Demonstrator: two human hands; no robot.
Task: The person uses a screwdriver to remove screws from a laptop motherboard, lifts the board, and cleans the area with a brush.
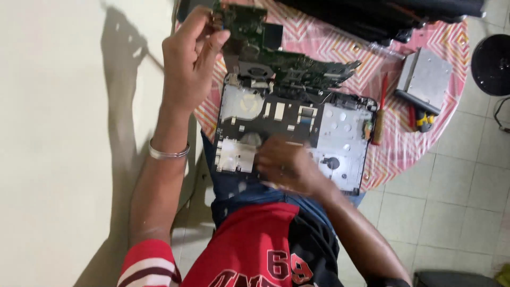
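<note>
My left hand [188,58] is raised and grips the corner of a green laptop motherboard [287,61] with a round fan, lifting it clear of the case. Below it lies the opened laptop base [340,127], silver-grey inside with black edges, resting on my lap and the table edge. My right hand [287,165] is blurred and rests on the front part of the base, fingers spread on its surface, holding nothing that I can see.
A round table with a pink zigzag cloth [404,143] carries a silver optical drive [425,77], a wooden-handled tool [378,125], a red screwdriver [383,85] and pliers [422,121]. A dark case [382,16] lies at the far edge. A cream wall [64,133] stands left, and a black stool [491,64] stands at right.
</note>
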